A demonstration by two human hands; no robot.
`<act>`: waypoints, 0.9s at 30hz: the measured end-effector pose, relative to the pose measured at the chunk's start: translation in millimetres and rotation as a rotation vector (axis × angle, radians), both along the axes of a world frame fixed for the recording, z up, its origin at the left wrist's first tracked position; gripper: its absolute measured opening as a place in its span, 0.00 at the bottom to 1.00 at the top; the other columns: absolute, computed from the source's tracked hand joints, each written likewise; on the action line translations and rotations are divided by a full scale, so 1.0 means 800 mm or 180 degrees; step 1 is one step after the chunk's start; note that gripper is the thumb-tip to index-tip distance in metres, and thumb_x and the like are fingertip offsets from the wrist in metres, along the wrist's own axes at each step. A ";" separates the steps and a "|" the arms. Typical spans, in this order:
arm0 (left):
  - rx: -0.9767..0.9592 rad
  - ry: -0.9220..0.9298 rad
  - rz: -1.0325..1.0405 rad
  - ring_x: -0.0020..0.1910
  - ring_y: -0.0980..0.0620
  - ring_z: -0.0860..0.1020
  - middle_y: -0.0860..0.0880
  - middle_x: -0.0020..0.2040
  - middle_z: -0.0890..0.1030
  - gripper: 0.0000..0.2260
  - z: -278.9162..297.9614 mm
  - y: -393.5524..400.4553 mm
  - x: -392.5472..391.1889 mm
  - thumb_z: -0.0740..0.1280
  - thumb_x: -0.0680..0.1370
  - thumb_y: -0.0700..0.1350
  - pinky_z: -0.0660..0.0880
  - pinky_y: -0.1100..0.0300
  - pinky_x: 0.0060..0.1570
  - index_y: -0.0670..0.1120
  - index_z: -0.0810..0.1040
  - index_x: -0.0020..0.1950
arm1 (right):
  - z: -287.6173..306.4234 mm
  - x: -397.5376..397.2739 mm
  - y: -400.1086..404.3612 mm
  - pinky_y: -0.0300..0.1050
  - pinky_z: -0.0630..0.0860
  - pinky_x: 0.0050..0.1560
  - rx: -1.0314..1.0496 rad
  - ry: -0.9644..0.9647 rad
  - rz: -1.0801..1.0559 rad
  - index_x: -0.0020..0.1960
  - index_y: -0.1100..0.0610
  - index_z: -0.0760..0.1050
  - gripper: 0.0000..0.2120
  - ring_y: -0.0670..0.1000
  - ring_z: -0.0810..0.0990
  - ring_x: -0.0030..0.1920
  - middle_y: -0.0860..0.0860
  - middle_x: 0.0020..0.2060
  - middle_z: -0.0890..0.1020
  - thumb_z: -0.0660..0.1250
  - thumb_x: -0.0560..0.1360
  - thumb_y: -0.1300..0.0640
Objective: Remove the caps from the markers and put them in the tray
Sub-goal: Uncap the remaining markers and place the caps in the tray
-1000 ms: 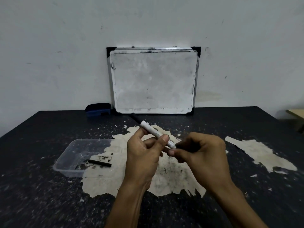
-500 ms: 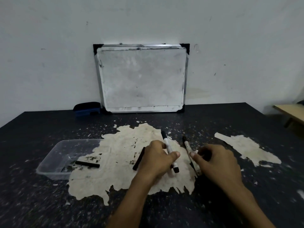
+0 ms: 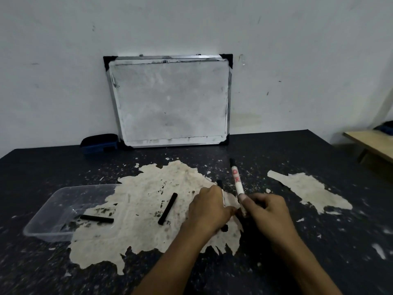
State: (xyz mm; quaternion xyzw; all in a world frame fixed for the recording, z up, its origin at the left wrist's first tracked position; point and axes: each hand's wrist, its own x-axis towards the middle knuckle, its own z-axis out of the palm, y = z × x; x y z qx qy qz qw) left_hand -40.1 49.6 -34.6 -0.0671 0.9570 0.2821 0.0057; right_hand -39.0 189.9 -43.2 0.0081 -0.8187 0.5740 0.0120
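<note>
My right hand (image 3: 269,211) grips a white marker (image 3: 236,177) with red print, tilted up and away, its black end pointing toward the wall. My left hand (image 3: 209,209) lies over a second marker (image 3: 220,184) on the table; only its black ends show above and below the hand. A black cap (image 3: 168,208) lies loose on the worn patch left of my hands. A clear plastic tray (image 3: 49,216) sits at the left, with one black cap (image 3: 96,218) in it.
A small whiteboard (image 3: 170,101) leans on the wall at the back of the dark table (image 3: 297,241). A blue eraser (image 3: 98,143) lies left of it. A wooden bench edge (image 3: 370,143) shows at far right.
Both hands dropped from mid-air to the table. The left hand laid its marker down beside a loose cap. The right hand has taken the other marker and lifted its far end.
</note>
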 end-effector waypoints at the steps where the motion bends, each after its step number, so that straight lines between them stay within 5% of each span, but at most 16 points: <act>1: 0.0018 0.0003 0.0017 0.53 0.44 0.76 0.46 0.54 0.74 0.17 0.000 0.001 0.000 0.70 0.73 0.58 0.75 0.51 0.49 0.48 0.69 0.49 | 0.004 0.002 0.000 0.50 0.73 0.27 -0.0450 -0.0166 0.0114 0.37 0.61 0.82 0.14 0.54 0.77 0.26 0.64 0.29 0.81 0.68 0.76 0.53; 5: 0.0199 -0.0005 0.0022 0.48 0.44 0.77 0.46 0.50 0.75 0.16 -0.004 -0.003 -0.005 0.69 0.74 0.59 0.71 0.53 0.40 0.48 0.69 0.45 | 0.015 0.006 -0.004 0.42 0.65 0.24 -0.1098 -0.0670 0.0403 0.44 0.67 0.80 0.15 0.51 0.75 0.24 0.57 0.27 0.80 0.65 0.78 0.55; 8: 0.0275 0.0125 -0.0067 0.36 0.49 0.72 0.49 0.40 0.73 0.17 -0.009 -0.011 -0.007 0.65 0.77 0.59 0.65 0.55 0.32 0.49 0.66 0.38 | 0.015 0.005 -0.004 0.42 0.63 0.25 -0.1254 -0.0758 0.0495 0.41 0.64 0.79 0.14 0.50 0.73 0.23 0.56 0.26 0.78 0.65 0.78 0.55; 10: 0.0505 0.0453 0.0058 0.33 0.50 0.74 0.48 0.36 0.76 0.18 -0.006 -0.016 -0.005 0.60 0.80 0.58 0.71 0.52 0.33 0.46 0.72 0.40 | 0.015 0.005 -0.004 0.41 0.62 0.23 -0.1444 -0.0840 0.0602 0.39 0.62 0.79 0.14 0.50 0.71 0.23 0.57 0.26 0.76 0.65 0.78 0.54; 13: 0.2394 0.0439 0.0223 0.31 0.52 0.78 0.46 0.36 0.82 0.23 0.014 -0.021 0.006 0.58 0.81 0.58 0.74 0.56 0.32 0.41 0.82 0.45 | 0.017 0.006 -0.008 0.40 0.62 0.22 -0.1770 -0.1120 0.0918 0.38 0.60 0.77 0.12 0.50 0.70 0.23 0.56 0.26 0.75 0.67 0.73 0.52; 15: 0.3561 0.0106 0.0058 0.33 0.54 0.79 0.47 0.38 0.83 0.17 0.023 -0.024 0.015 0.63 0.81 0.54 0.72 0.59 0.34 0.42 0.82 0.46 | 0.018 0.008 -0.013 0.38 0.63 0.22 -0.2044 -0.1348 0.1144 0.43 0.63 0.77 0.13 0.49 0.69 0.23 0.56 0.26 0.75 0.67 0.72 0.52; 20: 0.4604 0.0223 0.0176 0.42 0.43 0.85 0.38 0.45 0.86 0.05 0.015 -0.043 0.019 0.65 0.79 0.38 0.82 0.50 0.43 0.38 0.77 0.52 | 0.018 0.017 -0.020 0.38 0.66 0.20 -0.2182 -0.1760 0.1596 0.46 0.66 0.81 0.16 0.49 0.71 0.23 0.57 0.27 0.74 0.64 0.74 0.52; 23: 0.4764 0.0352 0.0253 0.45 0.40 0.86 0.36 0.47 0.86 0.05 0.011 -0.052 0.026 0.64 0.80 0.37 0.82 0.47 0.46 0.37 0.74 0.55 | 0.015 0.019 -0.024 0.37 0.66 0.19 -0.1948 -0.1824 0.1653 0.42 0.65 0.79 0.16 0.50 0.71 0.21 0.58 0.26 0.74 0.65 0.74 0.52; 27: 0.4572 0.0637 0.0598 0.39 0.42 0.87 0.37 0.41 0.87 0.03 0.004 -0.055 0.035 0.64 0.80 0.36 0.82 0.52 0.38 0.36 0.75 0.52 | 0.019 0.024 -0.036 0.38 0.65 0.19 -0.1326 -0.1306 0.1676 0.40 0.66 0.77 0.16 0.50 0.70 0.21 0.56 0.24 0.74 0.65 0.74 0.52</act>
